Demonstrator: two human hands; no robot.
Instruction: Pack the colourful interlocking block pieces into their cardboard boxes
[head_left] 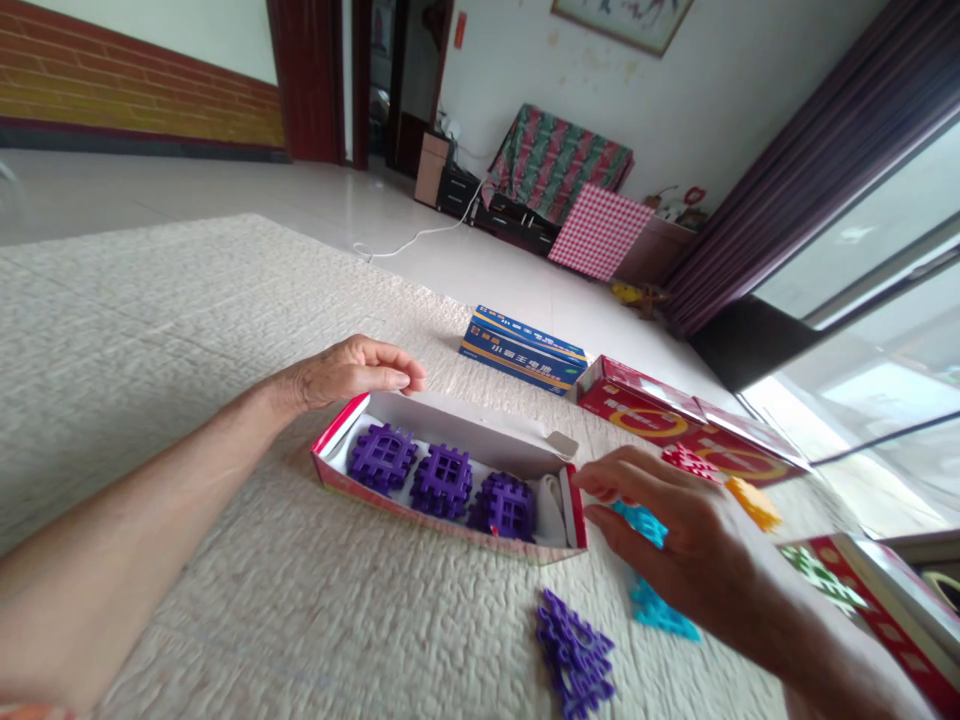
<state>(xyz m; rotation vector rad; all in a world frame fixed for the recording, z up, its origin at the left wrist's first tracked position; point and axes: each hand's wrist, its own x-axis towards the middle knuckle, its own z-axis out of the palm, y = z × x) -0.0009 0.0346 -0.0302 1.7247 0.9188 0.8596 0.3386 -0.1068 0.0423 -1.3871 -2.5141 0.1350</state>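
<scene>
A long open cardboard box point(576, 512) with red ends lies on the pale textured cloth, its lid side up. Inside it sit three purple plastic window-shaped blocks in a row: a left block point(382, 458), a middle block point(441, 480) and a right block point(504, 507). My left hand point(360, 368) hovers by the box's back left corner, fingers loosely stretched and holding nothing. At the right end wall is my right hand point(671, 510), thumb and fingers apart; whether the fingertips touch the box I cannot tell. Purple triangular pieces point(576, 655) lie in front of the box.
Light-blue pieces point(664, 610) lie partly behind my right hand, near red pieces point(688, 461) and a yellow piece point(752, 503). Behind stand a blue box point(521, 352) and red boxes point(652, 405). Green pieces point(825, 577) rest by another red box point(892, 610) at right.
</scene>
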